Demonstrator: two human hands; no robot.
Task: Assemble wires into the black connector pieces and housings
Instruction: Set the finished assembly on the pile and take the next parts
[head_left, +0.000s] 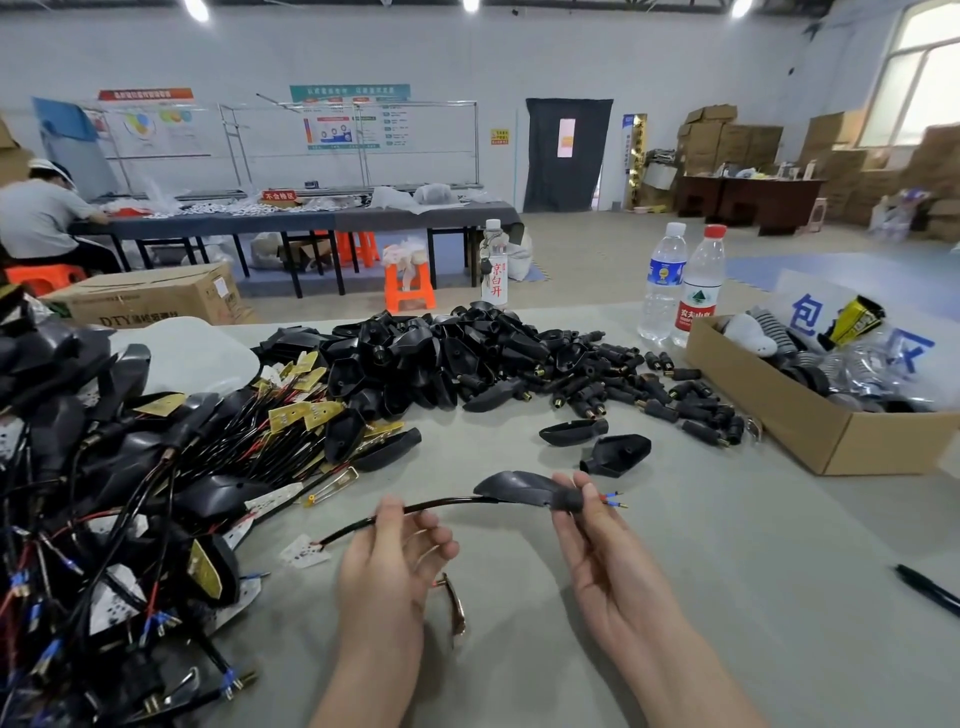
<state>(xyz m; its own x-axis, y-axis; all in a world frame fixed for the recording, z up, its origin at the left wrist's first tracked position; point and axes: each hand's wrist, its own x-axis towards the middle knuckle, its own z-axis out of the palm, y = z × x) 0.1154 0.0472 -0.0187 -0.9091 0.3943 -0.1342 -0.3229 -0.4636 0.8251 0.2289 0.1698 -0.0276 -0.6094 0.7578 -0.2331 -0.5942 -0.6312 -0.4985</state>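
Observation:
My right hand pinches the narrow neck of a black housing just above the table. A black sheathed wire runs through the housing, and its red and blue tipped ends stick out past my right fingers. My left hand pinches the same wire further left, with the other fingers relaxed. The wire's far end trails down to the table. Two loose black housings lie just behind my hands.
A big heap of black housings and connector pieces fills the table's middle. Assembled wired housings pile up at the left. A cardboard box stands at the right, two water bottles behind it, a pen at the right edge.

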